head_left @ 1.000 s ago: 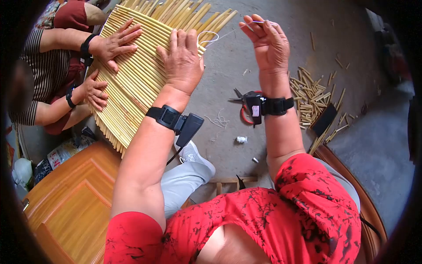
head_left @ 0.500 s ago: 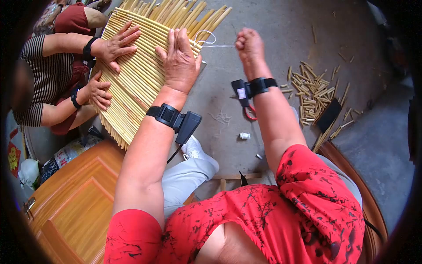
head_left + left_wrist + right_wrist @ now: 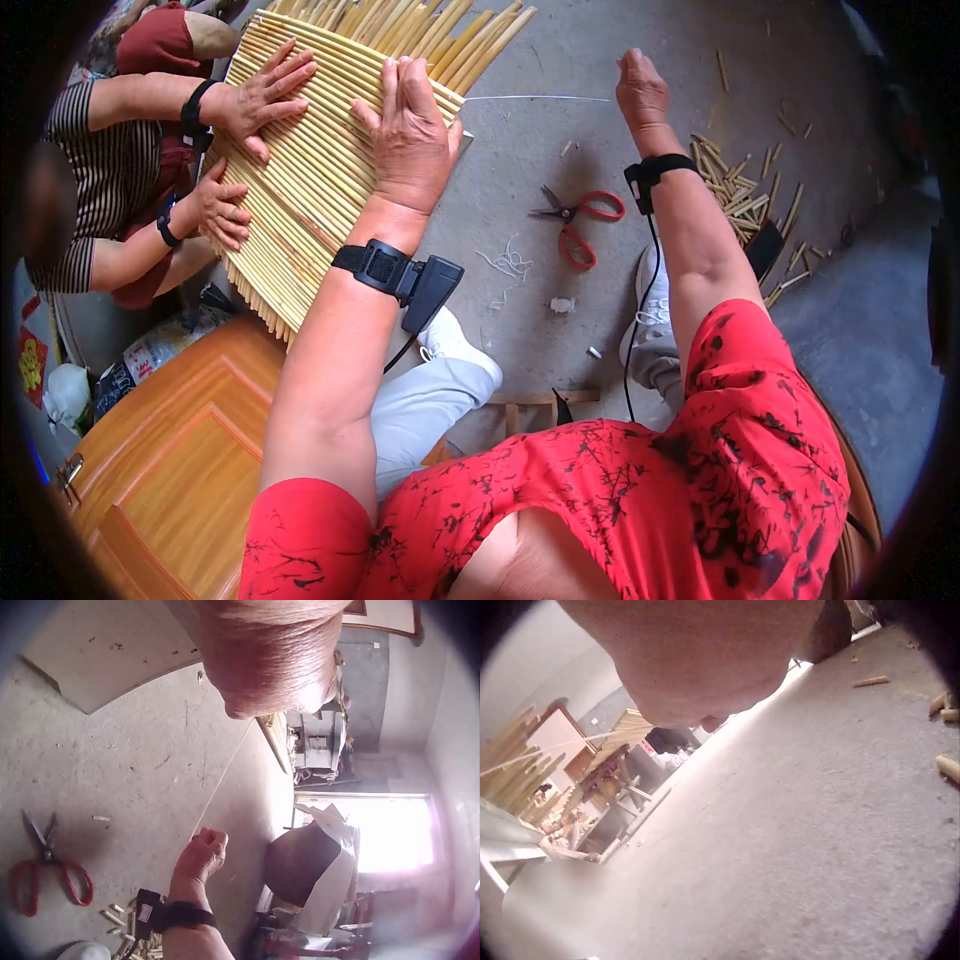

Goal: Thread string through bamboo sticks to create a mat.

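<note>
In the head view, a mat of thin yellow sticks [image 3: 310, 150] lies at the left. My left hand [image 3: 412, 150] rests on its right edge, palm down, fingers pointing up the mat. A white thread [image 3: 535, 97] runs taut from the mat's corner to my right hand [image 3: 643, 95], whose fingers are curled round its end. The left wrist view shows the right hand [image 3: 201, 859] with the thread [image 3: 225, 771] stretched to the mat's edge beside the left hand [image 3: 270, 660]. The right wrist view has the thread [image 3: 547, 748] at the left of the right hand [image 3: 705, 664].
Another person's two hands [image 3: 250, 108] lie flat on the mat's left part. Red-handled scissors [image 3: 570, 213], thread scraps [image 3: 508, 264] and a small white spool [image 3: 562, 304] are on the floor. Cut stick pieces [image 3: 735, 190] lie at the right, a wooden door panel [image 3: 190, 430] at the lower left.
My right hand has closed, dropped to the mat's level and swung out to the right. The loose thread loop has pulled straight, and the scissors are uncovered. My left hand has stayed on the mat.
</note>
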`<state>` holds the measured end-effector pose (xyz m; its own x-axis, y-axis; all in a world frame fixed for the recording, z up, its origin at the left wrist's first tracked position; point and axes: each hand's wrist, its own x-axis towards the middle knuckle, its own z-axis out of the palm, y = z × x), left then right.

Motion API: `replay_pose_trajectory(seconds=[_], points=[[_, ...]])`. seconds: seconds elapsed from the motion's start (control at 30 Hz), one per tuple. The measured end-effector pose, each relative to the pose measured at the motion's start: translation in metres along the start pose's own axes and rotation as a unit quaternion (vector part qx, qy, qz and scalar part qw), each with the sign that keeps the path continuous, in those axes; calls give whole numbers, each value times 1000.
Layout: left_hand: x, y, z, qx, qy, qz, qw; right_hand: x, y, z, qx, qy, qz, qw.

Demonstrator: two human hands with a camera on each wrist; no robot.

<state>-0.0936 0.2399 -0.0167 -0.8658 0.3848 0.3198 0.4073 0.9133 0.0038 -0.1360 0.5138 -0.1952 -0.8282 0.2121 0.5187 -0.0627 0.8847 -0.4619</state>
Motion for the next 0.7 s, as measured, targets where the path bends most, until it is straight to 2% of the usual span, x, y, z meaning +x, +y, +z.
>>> replay_pose_trajectory(seconds=[0.03, 0.07, 0.17, 0.5, 0.57, 0.6, 0.63, 0.67, 0.7], points=[[1, 0, 0, 4, -5, 1, 1000, 5, 1, 1, -31, -37, -7, 999], [1, 1, 0, 6, -11, 3, 1000, 4, -1, -2, -34, -36, -9, 999], [3, 1, 0, 0, -12, 3, 1000, -15, -13, -2, -55, -140, -14, 989], [2, -1, 1, 11, 4, 3, 1000, -34, -11, -5, -44, -130, -11, 990], [0, -3, 3, 6, 4, -1, 1000, -38, -22, 1, -36, -133, 186, 973], [2, -4, 2, 5, 4, 3, 1000, -33, -32, -1, -37, -131, 190, 972], [2, -4, 2, 9, -4, 6, 1000, -27, -43, 0, 153, -97, 318, 931], [1, -4, 2, 13, -12, 9, 1000, -20, -57, 0, 335, -57, 429, 837], [2, -4, 1, 16, -13, 9, 1000, -14, -77, -5, 337, -57, 430, 836]])
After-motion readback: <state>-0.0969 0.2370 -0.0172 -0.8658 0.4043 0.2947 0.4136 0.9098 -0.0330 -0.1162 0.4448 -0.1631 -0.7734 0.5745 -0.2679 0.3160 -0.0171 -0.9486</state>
